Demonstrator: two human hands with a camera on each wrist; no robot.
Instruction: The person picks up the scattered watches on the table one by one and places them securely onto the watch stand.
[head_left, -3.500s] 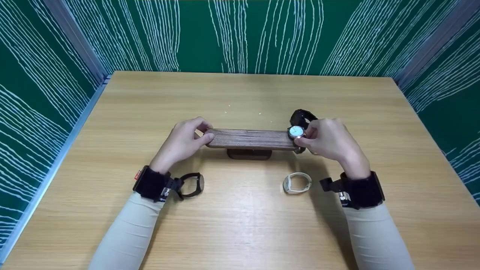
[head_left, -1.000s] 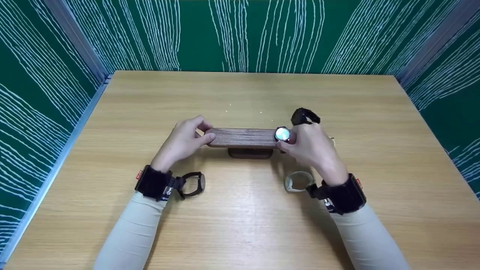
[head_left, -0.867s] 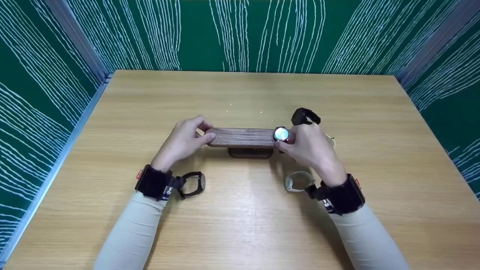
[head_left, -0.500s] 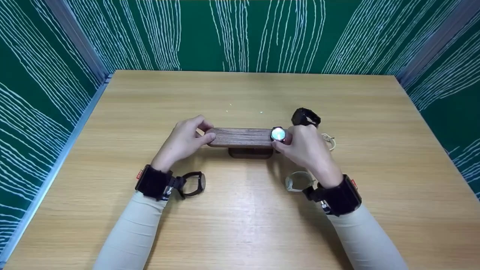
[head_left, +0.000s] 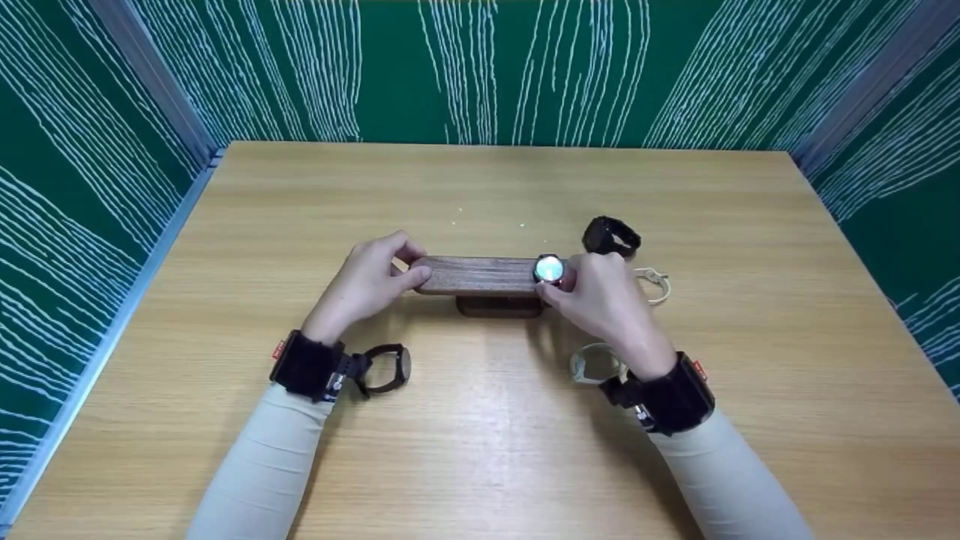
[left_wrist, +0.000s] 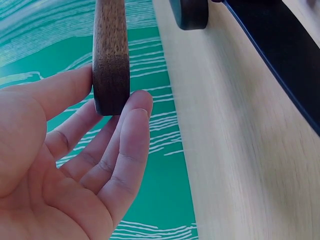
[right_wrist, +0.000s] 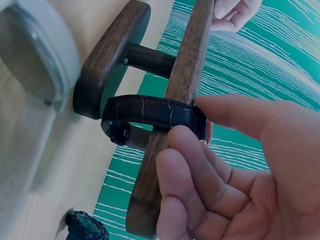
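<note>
Working left to right, we find the left hand (head_left: 367, 277) pinching one end of the wooden bar (head_left: 480, 276) between thumb and fingers. Just below that hand, a dark watch (head_left: 405, 364) rests on the bench (head_left: 480, 435). Between the hands, a base (head_left: 499, 307) supports the bar through a short post (right_wrist: 150, 59). The right hand (head_left: 604, 296) grasps the strapped watch (head_left: 549, 269), whose band encircles the bar; we cannot confirm that its clasp is fastened. Below the right hand lies a pale watch (head_left: 577, 367); behind it, a black watch (head_left: 598, 235); just right of it, a cream strap (head_left: 655, 276), partly hidden.

We judge one watch to be on the bar, its placement unfinished while gripped; the other pieces, all off the bar, are left.

We note materials in the same order. The dark watch forms a thin loop. The bar is long, brown, straight-grained and round-cornered; the base repeats that wood, and the post is dark and cylindrical. The strapped watch has a round, glaring face and a creased, leather-like band. The pale watch is a smooth ring; the black watch is bulkier.
</note>
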